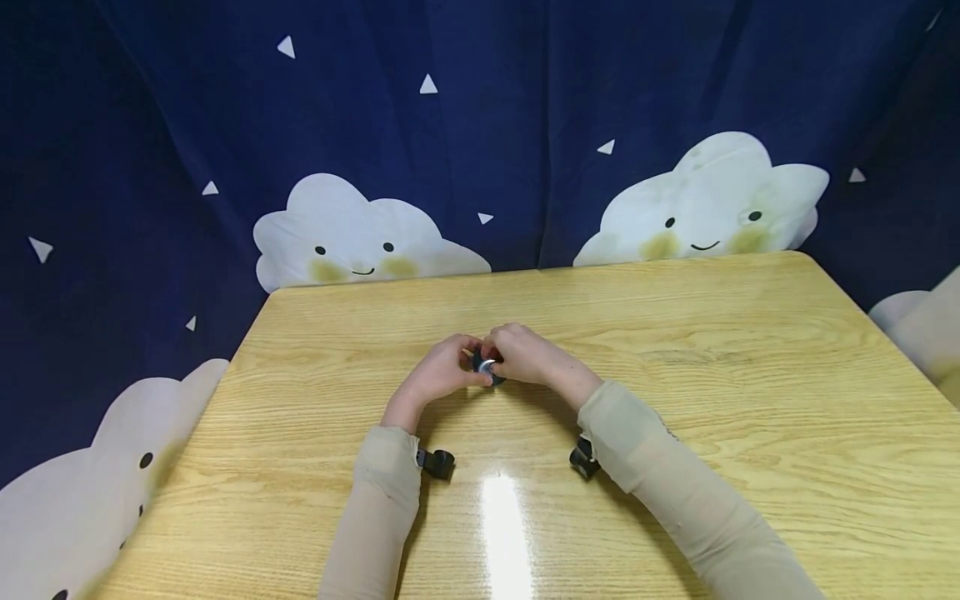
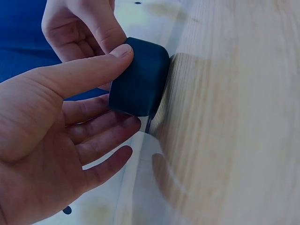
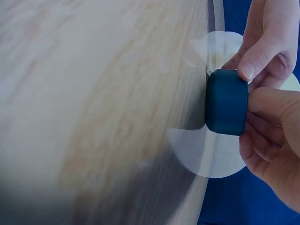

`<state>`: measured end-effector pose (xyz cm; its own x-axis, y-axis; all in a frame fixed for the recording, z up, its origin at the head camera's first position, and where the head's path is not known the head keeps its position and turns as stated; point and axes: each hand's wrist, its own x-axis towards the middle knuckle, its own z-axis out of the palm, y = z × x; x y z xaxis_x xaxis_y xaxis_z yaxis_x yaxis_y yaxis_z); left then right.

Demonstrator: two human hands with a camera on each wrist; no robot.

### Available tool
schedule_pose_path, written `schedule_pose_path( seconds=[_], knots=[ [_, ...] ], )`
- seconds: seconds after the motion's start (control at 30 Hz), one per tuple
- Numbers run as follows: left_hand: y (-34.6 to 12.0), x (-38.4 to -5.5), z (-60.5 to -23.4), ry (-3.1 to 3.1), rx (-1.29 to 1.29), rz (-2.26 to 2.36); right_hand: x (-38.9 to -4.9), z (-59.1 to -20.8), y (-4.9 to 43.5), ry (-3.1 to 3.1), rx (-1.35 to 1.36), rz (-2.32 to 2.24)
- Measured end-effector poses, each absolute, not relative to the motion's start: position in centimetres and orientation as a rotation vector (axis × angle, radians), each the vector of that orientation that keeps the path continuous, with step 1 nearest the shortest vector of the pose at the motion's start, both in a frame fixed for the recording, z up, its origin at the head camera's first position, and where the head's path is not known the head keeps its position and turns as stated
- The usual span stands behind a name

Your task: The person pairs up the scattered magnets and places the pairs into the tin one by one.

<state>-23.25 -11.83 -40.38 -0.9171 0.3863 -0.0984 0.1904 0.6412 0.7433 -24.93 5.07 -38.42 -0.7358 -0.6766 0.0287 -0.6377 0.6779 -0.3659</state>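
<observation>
Between the hands, low at the tabletop, is a small dark teal round-edged object [image 2: 143, 77]. In the head view its upper face [image 1: 487, 367] shows a pale, shiny patch inside a dark rim. My left hand [image 1: 447, 367] pinches its side, thumb on the near side and fingers spread along the far side. Over the top comes my right hand [image 1: 527, 354], its fingers curled at the upper edge. In the right wrist view the object [image 3: 227, 102] stands against the wood, with the right hand's fingers [image 3: 262, 103] touching its top; what they grip there is partly hidden.
A wooden table [image 1: 712, 350] spreads out around the hands. Behind it hangs a dark blue curtain [image 1: 510, 125] printed with smiling clouds and small white triangles. Black wrist cameras [image 1: 441, 464] sit under both sleeved wrists. A bright reflection lies on the near tabletop.
</observation>
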Motion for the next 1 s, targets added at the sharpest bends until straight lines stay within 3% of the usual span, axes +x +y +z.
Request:
schedule_pose_path(
  seconds=[1.0],
  knots=[
    [-11.6,-23.2,-40.3,2.664,0.483,1.079,-24.4,-39.0,7.9,2.946,-1.156,-0.711]
  ],
)
